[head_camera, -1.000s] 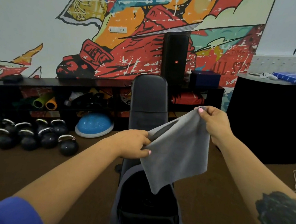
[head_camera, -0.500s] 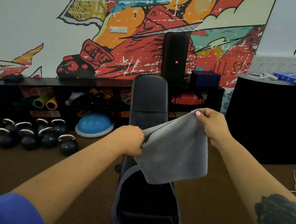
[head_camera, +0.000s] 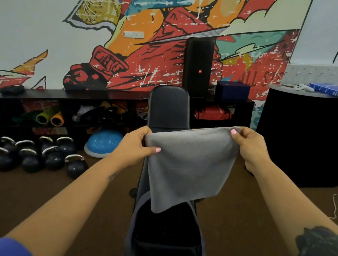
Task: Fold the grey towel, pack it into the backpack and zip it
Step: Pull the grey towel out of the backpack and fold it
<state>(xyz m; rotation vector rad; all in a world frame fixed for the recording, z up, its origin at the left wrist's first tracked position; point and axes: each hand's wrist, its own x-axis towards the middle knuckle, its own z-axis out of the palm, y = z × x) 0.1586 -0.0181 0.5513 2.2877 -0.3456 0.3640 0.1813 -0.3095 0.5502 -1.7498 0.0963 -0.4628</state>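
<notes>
The grey towel [head_camera: 188, 167] hangs folded in the air in front of me, its top edge stretched nearly level. My left hand [head_camera: 136, 145] pinches its upper left corner and my right hand [head_camera: 249, 146] pinches its upper right corner. Below the towel, a dark grey backpack [head_camera: 131, 233] lies open on a black padded bench [head_camera: 169, 109], its black inside showing. The towel's lower edge hangs just over the backpack's far rim and hides part of it.
Several black kettlebells [head_camera: 37, 156] and a blue balance dome [head_camera: 103, 143] sit on the brown floor at left. A low black shelf [head_camera: 63, 97] with rolled mats runs along the mural wall, with a tall speaker [head_camera: 198, 66]. A black round counter [head_camera: 307, 137] stands at right.
My left hand has risen and my hands have drawn apart, pulling the towel's top edge from a slant to nearly level. The towel now hangs flat and wider.
</notes>
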